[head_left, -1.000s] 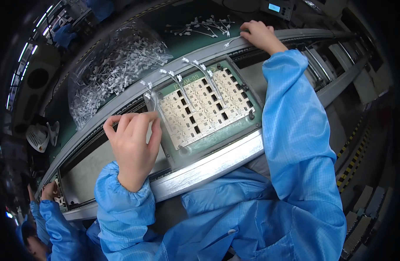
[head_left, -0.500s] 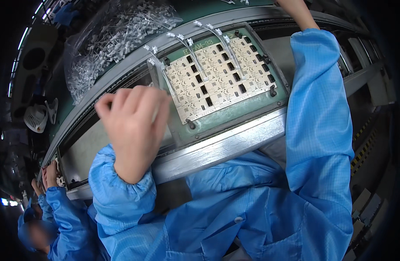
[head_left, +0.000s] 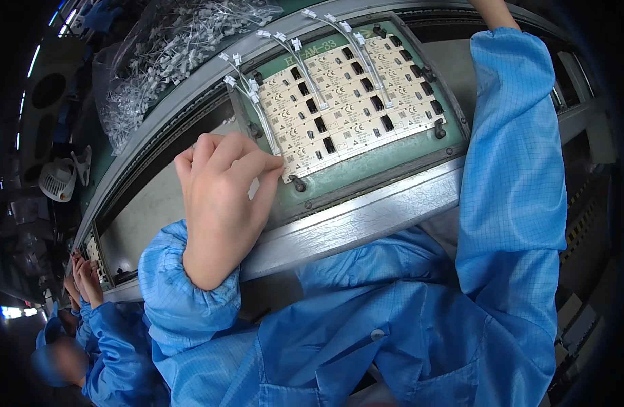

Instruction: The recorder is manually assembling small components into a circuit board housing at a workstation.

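My left hand [head_left: 224,193] is at the lower left corner of a cream circuit board panel [head_left: 353,139], thumb and forefinger pinched together at its edge. Whatever is between the fingertips is hidden. Beside them ends a white wired connector lead [head_left: 263,112] that lies along the panel's left edge. Two more leads, a middle one [head_left: 312,81] and a right one [head_left: 369,61], lie across the panel, with white plugs beyond its far edge. Black components stand in columns on the panel, which rests in a green fixture [head_left: 380,163]. My right arm reaches past the upper edge; only the wrist shows.
A clear plastic bag of white connector leads [head_left: 166,57] lies at the upper left. A metal rail [head_left: 366,220] runs along the near side of the fixture. A white plastic object [head_left: 56,178] sits at far left. A co-worker in blue [head_left: 119,346] is at lower left.
My left hand has moved right to the panel's lower left corner, and its fingers now pinch there. My right arm has shifted up and right. The fixture appears slightly higher and further right.
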Demonstrator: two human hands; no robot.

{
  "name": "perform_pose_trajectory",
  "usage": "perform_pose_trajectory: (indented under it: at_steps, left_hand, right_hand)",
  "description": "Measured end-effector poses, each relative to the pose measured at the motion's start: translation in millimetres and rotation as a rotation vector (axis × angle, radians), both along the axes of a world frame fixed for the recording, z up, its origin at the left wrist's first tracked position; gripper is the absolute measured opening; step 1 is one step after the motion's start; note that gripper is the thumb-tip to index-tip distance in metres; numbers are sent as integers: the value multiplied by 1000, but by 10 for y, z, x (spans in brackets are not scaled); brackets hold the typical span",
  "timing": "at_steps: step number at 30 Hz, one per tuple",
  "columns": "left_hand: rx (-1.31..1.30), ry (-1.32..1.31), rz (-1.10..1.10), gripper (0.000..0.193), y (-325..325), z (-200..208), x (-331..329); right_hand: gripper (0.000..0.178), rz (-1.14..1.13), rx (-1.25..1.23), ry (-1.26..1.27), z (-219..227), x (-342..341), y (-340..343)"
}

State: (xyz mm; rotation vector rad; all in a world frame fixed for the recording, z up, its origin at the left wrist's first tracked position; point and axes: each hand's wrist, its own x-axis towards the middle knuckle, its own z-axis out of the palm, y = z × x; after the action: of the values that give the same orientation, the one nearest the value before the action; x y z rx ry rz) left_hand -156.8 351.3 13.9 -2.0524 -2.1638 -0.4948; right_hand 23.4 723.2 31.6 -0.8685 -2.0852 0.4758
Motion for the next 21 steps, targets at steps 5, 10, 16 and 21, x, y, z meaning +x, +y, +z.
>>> perform_pose_trajectory:
  at_steps: [5,10,16,21]
  left_hand:
    - [-49,-57,-4,10,29,20,26]
    - [-59,-77,-27,8,26,14,-24]
    - [-83,-110,6,6,23,1,14]
    - [-95,-102,11,5,9,2,7]
  right_hand:
    - [14,39,308,-54,-133,65,333]
    - [13,39,205,-21,11,-25,60]
    - [13,14,131,16,-1,-3,-31]
    - [13,-5,97,-21,29,6,-74]
